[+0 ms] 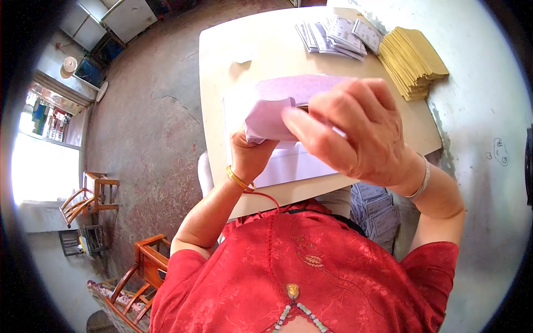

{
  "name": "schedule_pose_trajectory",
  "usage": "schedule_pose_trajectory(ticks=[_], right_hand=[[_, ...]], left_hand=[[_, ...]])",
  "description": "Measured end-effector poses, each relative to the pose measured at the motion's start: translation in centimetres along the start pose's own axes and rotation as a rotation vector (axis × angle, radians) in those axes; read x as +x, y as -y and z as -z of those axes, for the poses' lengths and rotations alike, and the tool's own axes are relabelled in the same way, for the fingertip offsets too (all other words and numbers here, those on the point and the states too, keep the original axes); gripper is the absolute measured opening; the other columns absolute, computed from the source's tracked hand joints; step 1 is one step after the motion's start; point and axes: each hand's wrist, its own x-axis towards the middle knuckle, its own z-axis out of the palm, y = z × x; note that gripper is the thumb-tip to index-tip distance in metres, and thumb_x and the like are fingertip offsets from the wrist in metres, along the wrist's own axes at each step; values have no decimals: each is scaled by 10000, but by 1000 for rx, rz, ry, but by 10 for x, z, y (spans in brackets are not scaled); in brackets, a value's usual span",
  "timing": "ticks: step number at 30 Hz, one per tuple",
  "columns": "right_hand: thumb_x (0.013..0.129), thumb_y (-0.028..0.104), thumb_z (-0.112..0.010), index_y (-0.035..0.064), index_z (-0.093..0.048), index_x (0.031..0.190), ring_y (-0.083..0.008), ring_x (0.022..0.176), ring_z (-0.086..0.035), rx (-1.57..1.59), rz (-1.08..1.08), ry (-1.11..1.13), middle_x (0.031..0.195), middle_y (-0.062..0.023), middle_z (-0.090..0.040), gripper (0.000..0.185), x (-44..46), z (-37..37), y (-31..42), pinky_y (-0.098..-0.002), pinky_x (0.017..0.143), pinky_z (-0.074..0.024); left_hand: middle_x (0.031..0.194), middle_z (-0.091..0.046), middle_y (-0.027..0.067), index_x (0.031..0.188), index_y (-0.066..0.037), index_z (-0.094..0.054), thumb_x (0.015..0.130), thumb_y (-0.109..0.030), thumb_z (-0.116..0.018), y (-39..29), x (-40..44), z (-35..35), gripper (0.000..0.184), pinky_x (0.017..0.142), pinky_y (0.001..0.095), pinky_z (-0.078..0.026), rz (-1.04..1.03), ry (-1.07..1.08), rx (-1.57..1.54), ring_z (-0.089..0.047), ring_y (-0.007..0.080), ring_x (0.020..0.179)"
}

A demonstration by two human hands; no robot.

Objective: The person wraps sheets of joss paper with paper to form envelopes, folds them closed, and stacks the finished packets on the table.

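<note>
My left hand [252, 152] is closed on a folded pale pinkish paper [270, 119], held up over the table. My right hand [355, 127] is beside it on the right, fingers curled, with a fingertip overlapping the paper's edge. A small white tip shows between its fingers; what it belongs to is hidden. Behind the right fingers, something brown peeks out at the paper's edge. Beneath both hands lie a pinkish sheet [305, 83] and white sheets [300, 167].
On the cream table [222, 55] are a fanned pile of printed white packets [338, 36] and a stack of yellow-brown envelopes [411, 61]. More printed packets [377, 211] sit below the table's near right edge. A wall adjoins on the right; wooden chairs [150, 258] stand at left.
</note>
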Motion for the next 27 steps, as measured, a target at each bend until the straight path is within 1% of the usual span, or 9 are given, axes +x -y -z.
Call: schedule_pose_trajectory(ticks=[1, 4, 5, 7, 11, 13, 17, 22, 27], right_hand=[[683, 133, -706, 117, -651, 1018, -155, 740, -561, 19, 3, 45, 805, 8, -556, 339, -3, 1, 2, -295, 695, -420], [689, 185, -642, 139, -570, 766, -143, 716, -524, -3, 35, -8, 738, 14, -493, 115, -10, -11, 2, -309, 675, -408], [687, 171, -631, 115, -574, 692, -156, 726, -544, 13, 32, 21, 733, 4, -518, 80, -9, -10, 2, -308, 696, -426], [702, 170, -622, 92, -591, 737, -174, 740, -557, 4, 22, 153, 748, -11, -538, 90, -14, -9, 2, -316, 718, -442], [734, 162, -603, 57, -607, 818, -205, 788, -575, -15, -12, 261, 791, -40, -571, 135, -14, -5, 8, -334, 764, -463], [742, 166, -598, 57, -606, 855, -202, 796, -564, -45, -86, 185, 791, -44, -559, 157, -16, -14, 15, -342, 755, -458], [750, 172, -595, 74, -587, 852, -194, 787, -536, -20, -192, 201, 779, -41, -528, 142, -20, -23, 24, -346, 728, -447], [745, 175, -601, 107, -544, 777, -185, 752, -519, -39, -173, 51, 754, -28, -500, 94, -24, -39, 25, -315, 675, -432], [733, 177, -605, 111, -586, 799, -179, 734, -523, -17, -166, 119, 766, -24, -504, 95, -26, -36, 28, -310, 632, -425]], left_hand=[[863, -713, 9, 895, -23, -723, 768, 29, -751, 1, -1, 0, 140, 710, 257, -530, -4, 12, -34, -632, 78, 799], [851, -708, 3, 880, -20, -726, 775, 31, -745, 20, -6, 1, 119, 687, 251, -522, 39, 36, -102, -627, 74, 780], [844, -705, 2, 874, -20, -726, 775, 31, -744, 22, -6, 0, 113, 683, 251, -520, 28, 40, -92, -624, 73, 776], [822, -696, 3, 857, -22, -729, 780, 31, -740, 29, -6, 3, 94, 672, 255, -511, -21, 82, -41, -615, 75, 775], [807, -691, 12, 857, -30, -728, 779, 26, -740, 30, -8, 0, 97, 693, 264, -507, 114, 30, -48, -612, 95, 753], [783, -689, 19, 854, -36, -727, 773, 27, -735, 31, -7, -3, 103, 702, 272, -508, 91, -11, -33, -617, 115, 724], [746, -680, 41, 830, -43, -717, 753, 20, -720, 33, -3, 0, 100, 818, 328, -496, -51, 49, 98, -630, 168, 690], [727, -671, 54, 801, -47, -704, 739, 12, -700, 36, -3, 2, 86, 939, 372, -458, -126, 31, 71, -633, 208, 682], [730, -676, 57, 795, -57, -703, 729, 16, -693, 39, -1, 6, 99, 936, 377, -462, -141, 15, 162, -649, 220, 706]])
